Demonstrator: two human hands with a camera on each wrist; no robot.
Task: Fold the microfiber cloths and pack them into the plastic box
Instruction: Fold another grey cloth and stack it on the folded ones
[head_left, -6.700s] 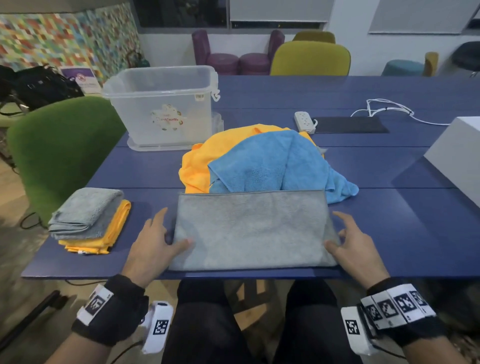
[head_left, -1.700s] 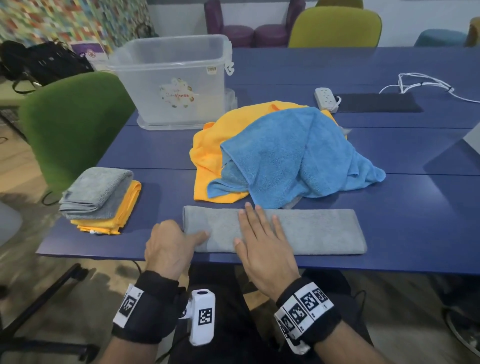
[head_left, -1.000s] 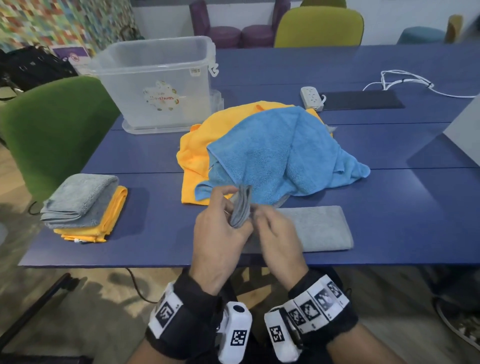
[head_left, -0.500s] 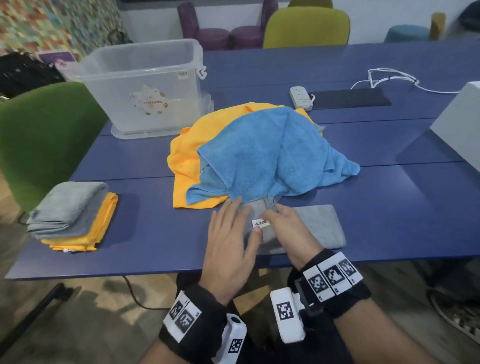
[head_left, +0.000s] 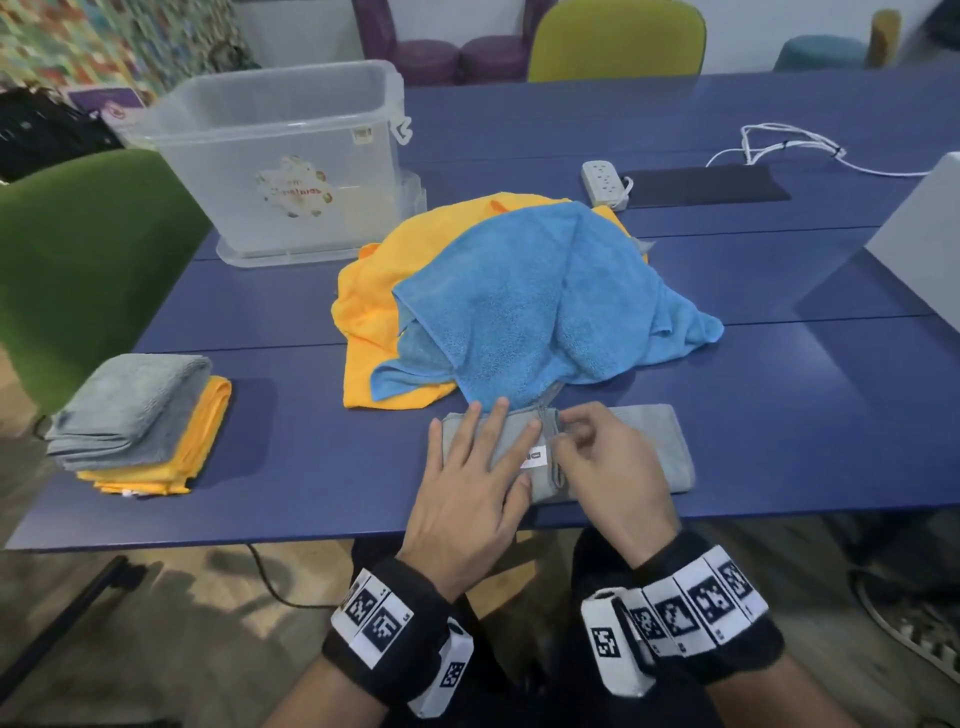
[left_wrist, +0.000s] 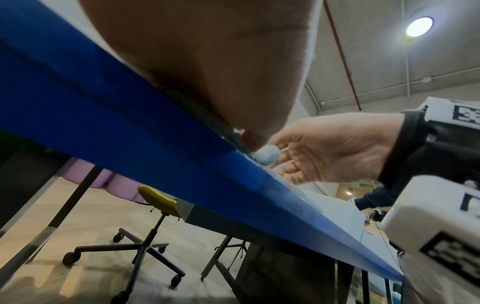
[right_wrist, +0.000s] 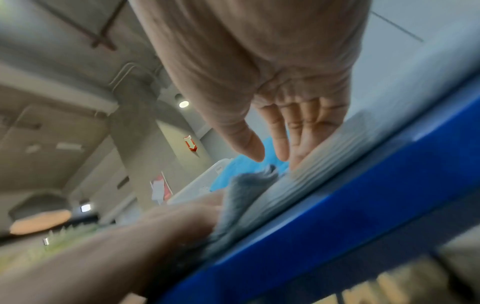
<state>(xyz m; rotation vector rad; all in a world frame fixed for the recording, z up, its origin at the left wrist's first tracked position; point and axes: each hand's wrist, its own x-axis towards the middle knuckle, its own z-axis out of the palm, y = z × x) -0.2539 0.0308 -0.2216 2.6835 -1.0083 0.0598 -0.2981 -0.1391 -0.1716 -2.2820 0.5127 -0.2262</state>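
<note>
A: Where is the cloth being folded, and how near the edge?
B: The grey cloth (head_left: 644, 447) lies folded along the near edge of the blue table (head_left: 779, 431), just short of the rim. Bare tabletop stretches right of it and left toward the folded stack (head_left: 140, 415) of grey on orange.

A: The hands?
B: The left hand (head_left: 470, 499) lies flat on the cloth's left half, fingers straight and spread. The right hand (head_left: 608, 467) sits beside it, fingers curled, apparently pinching the fold's edge.

A: Other cloths, the box?
B: The blue cloth (head_left: 545, 306) lies heaped over an orange cloth (head_left: 374, 312), touching the grey one's far side. The plastic box (head_left: 280, 156) stands behind, lid off.

A: Any writing?
B: A white tag (head_left: 534, 457) on the grey cloth and the box's sticker (head_left: 293, 189), both unreadable.
</note>
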